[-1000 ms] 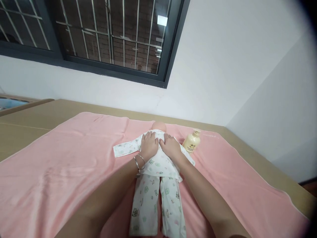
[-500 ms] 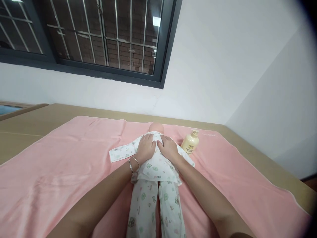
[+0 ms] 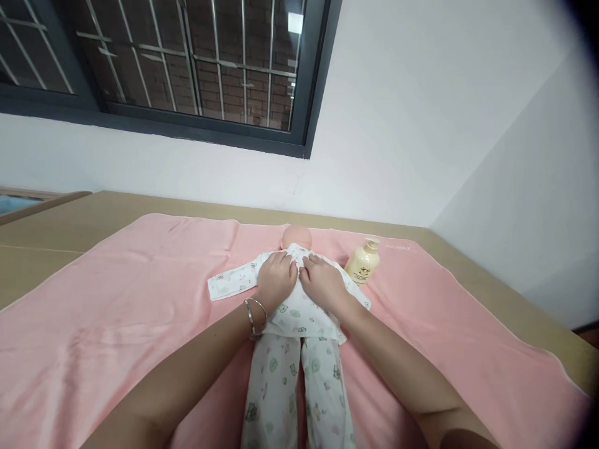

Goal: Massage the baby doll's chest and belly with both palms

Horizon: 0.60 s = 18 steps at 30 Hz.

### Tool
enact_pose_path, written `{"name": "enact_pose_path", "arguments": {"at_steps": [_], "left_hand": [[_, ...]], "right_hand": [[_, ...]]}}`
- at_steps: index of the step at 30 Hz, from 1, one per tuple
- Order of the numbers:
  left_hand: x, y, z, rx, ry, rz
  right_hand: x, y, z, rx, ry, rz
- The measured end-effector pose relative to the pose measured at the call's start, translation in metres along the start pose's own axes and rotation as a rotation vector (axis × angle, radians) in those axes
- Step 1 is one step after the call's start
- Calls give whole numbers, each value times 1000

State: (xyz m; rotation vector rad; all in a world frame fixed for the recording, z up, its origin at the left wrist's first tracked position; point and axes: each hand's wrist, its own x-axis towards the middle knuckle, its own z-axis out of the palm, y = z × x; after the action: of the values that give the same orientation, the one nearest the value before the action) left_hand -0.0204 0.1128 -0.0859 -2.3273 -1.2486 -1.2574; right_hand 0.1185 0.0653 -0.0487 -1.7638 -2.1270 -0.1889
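Observation:
A bald baby doll (image 3: 296, 237) lies stretched out on a pink blanket (image 3: 154, 299), its head toward the wall. It wears a white patterned top (image 3: 296, 318) and matching trousers (image 3: 272, 380); no face shows. My left hand (image 3: 277, 277), with bangles at the wrist, rests on the left upper part of the doll's torso. Beside it, my right hand (image 3: 324, 280) lies on the right upper part. Both palms are down, fingers slightly bent and pointing toward the head, thumbs close together. One sleeve (image 3: 233, 282) extends flat to the left; the other is partly under my right forearm.
A pale yellow pump bottle (image 3: 364, 262) stands on the blanket right of the doll. The blanket covers a tan padded surface (image 3: 56, 227) that meets a white wall (image 3: 374, 125). A dark-framed window (image 3: 299, 146) with bars is above.
My fingers are more bent on the doll's upper torso than before, and the right hand sits slightly further right. The view has tilted down a little. Doll and bottle stay in place.

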Motion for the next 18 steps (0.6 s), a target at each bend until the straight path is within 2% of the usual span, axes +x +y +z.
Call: {"name": "enact_pose_path", "arguments": {"at_steps": [4, 10, 14, 18], "left_hand": [[4, -1, 2, 4, -91, -82], [11, -13, 12, -49, -242, 10], [8, -14, 13, -127, -167, 67], [-1, -9, 11, -135, -44, 33]], "right_hand": [[5, 7, 4, 21, -5, 74], [22, 30, 21, 101, -14, -45], [18, 22, 20, 82, 0, -54], [5, 4, 11, 31, 26, 7]]}}
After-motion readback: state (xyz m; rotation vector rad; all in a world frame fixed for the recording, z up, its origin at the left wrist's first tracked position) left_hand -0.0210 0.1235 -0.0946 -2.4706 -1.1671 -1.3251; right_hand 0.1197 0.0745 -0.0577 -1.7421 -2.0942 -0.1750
